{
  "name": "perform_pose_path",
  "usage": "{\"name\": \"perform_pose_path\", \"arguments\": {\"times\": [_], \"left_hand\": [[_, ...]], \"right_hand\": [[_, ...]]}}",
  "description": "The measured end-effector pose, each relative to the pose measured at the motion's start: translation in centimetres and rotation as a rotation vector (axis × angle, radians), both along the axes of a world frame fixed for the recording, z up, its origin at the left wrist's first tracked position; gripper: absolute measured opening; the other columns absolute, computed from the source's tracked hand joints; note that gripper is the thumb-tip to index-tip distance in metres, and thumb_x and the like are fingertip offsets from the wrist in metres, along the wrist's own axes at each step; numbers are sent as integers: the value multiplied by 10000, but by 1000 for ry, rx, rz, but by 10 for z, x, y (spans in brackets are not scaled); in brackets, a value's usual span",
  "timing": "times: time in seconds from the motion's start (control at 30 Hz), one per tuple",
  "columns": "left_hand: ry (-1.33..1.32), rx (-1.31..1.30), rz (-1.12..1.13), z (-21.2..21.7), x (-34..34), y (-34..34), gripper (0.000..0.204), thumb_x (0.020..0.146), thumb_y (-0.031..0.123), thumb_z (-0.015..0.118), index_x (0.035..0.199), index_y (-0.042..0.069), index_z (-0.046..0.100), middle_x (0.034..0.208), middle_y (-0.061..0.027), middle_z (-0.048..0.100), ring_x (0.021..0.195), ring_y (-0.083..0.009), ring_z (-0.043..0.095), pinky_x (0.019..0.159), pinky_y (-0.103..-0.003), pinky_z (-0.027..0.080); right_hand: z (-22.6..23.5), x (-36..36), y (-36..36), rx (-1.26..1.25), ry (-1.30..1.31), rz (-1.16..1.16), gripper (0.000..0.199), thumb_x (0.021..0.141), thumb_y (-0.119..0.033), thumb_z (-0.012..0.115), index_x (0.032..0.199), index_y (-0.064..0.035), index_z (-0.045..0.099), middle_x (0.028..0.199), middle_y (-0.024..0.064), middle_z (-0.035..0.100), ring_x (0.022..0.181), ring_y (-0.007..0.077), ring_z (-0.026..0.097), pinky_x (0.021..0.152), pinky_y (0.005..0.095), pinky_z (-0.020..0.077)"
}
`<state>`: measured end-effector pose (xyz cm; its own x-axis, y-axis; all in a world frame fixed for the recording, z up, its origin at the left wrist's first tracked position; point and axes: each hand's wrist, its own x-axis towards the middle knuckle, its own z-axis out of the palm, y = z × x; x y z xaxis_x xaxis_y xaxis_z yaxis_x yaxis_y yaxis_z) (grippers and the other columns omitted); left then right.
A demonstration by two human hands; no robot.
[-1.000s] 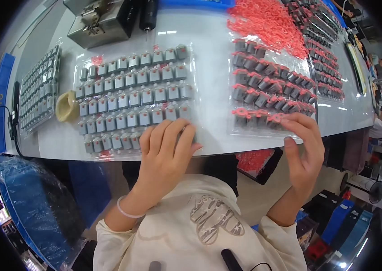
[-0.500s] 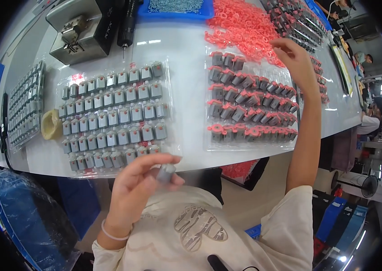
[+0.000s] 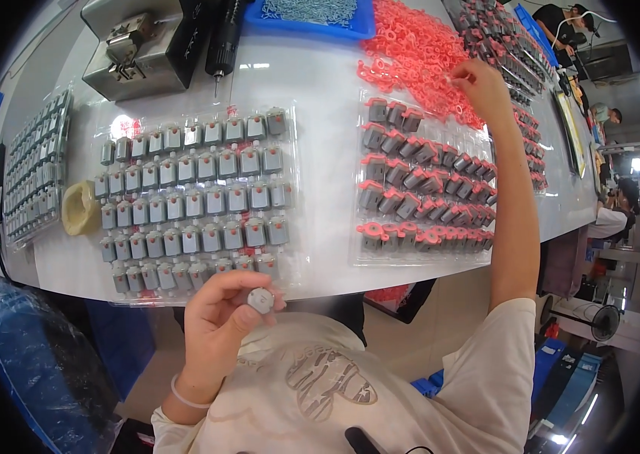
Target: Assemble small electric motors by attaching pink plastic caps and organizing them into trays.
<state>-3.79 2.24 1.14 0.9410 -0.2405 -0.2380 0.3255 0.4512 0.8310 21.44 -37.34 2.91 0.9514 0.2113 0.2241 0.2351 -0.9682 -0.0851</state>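
Note:
My left hand point(image 3: 218, 318) holds a small grey motor point(image 3: 261, 300) between thumb and fingers, close to my chest below the table edge. Just above it lies a clear tray point(image 3: 297, 189) with rows of grey motors. My right hand point(image 3: 482, 85) is stretched far out to the pile of red plastic rings point(image 3: 411, 49), its fingertips pinched at the pile's edge on a ring. Between the two hands lies a second clear tray point(image 3: 358, 253) of grey motors fitted with red rings.
A grey metal press fixture point(image 3: 142, 45) and a black electric screwdriver point(image 3: 221, 38) stand at the back left. A blue bin point(image 3: 320, 15) of small parts sits beside them. A yellow tape roll point(image 3: 79, 208) and another motor tray point(image 3: 32, 178) lie left. Other people work far right.
My left hand lifted a motor off the left tray and drew it back to my chest. My right hand left the near table edge and reached out to the red ring pile.

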Motion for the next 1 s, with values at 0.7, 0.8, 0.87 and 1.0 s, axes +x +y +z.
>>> {"name": "perform_pose_path", "arguments": {"times": [0.7, 0.8, 0.87, 1.0], "left_hand": [[-117, 18, 158, -6, -15, 16, 340, 843, 223, 620, 1087, 8, 521, 988, -83, 560, 865, -183, 581, 725, -274, 486], [-99, 20, 157, -5, -18, 16, 340, 847, 219, 616, 1093, 5, 520, 988, -82, 559, 868, -184, 581, 728, -275, 486], [-94, 24, 157, -5, -18, 16, 338, 848, 214, 614, 1096, 3, 519, 988, -82, 559, 871, -185, 580, 729, -276, 486], [-79, 13, 160, -5, -18, 16, 338, 847, 198, 615, 1099, -5, 518, 985, -86, 558, 871, -189, 582, 732, -283, 490]], "right_hand": [[17, -19, -3, 897, 203, -443, 162, 745, -147, 658, 783, 11, 655, 667, 40, 613, 544, 95, 551, 496, 194, 420], [14, -12, -16, 855, 263, -488, 143, 734, -132, 666, 796, -4, 657, 652, 46, 608, 547, 112, 555, 495, 212, 418], [15, -12, -11, 793, 310, -522, 138, 730, -129, 666, 806, -15, 660, 645, 51, 608, 548, 133, 560, 509, 232, 435], [15, -14, 20, 79, -32, -202, 188, 737, -131, 644, 904, -45, 638, 768, 89, 627, 691, 230, 592, 656, 320, 473]]}}
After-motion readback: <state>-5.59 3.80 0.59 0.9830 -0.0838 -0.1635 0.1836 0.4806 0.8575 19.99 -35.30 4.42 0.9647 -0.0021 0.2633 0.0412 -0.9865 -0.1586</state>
